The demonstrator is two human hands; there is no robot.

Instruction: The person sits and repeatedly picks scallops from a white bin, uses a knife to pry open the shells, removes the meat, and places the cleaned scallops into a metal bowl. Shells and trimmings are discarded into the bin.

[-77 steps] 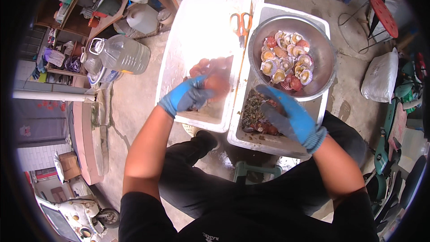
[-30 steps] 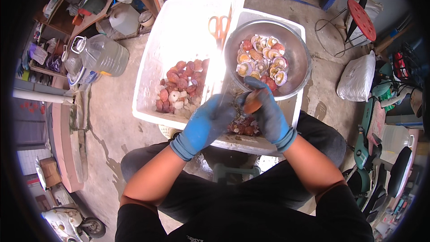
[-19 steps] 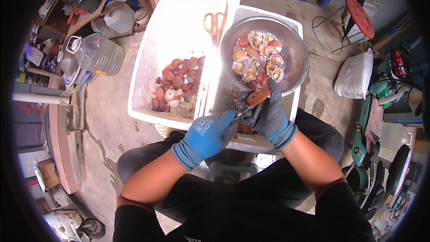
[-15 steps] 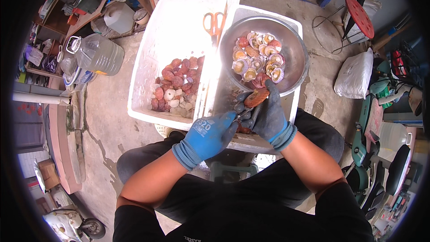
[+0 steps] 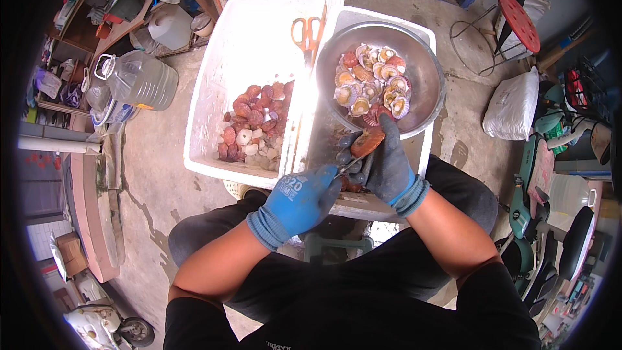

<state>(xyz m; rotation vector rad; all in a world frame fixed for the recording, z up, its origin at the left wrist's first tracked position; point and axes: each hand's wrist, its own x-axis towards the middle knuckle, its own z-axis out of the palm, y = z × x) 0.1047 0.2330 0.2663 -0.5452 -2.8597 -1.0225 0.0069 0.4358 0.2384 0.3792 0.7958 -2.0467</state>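
Observation:
My right hand (image 5: 392,163), in a grey-and-blue work glove, grips a reddish-orange scallop (image 5: 367,143) just in front of the steel bowl (image 5: 426,81). My gloved left hand (image 5: 299,198) is closed around a slim metal tool. Its thin shaft (image 5: 347,168) points up toward the scallop; the handle is hidden in the fist, and I cannot tell whether the tip is between the shells. Opened scallops (image 5: 370,84) on their half shells lie in the bowl. More reddish closed scallops (image 5: 256,110) sit with pale ice chunks (image 5: 264,150) in the white foam box (image 5: 210,91).
Orange-handled scissors (image 5: 307,34) rest at the foam box's right wall. The bowl stands on a white foam lid or box (image 5: 424,155) between my knees. A large water jug (image 5: 146,81) is on the left floor; a red stool (image 5: 518,23) and white sack (image 5: 512,105) are at right.
The scallop in my right hand has tilted more steeply and shifted slightly left. Both hands otherwise stay nearly in place.

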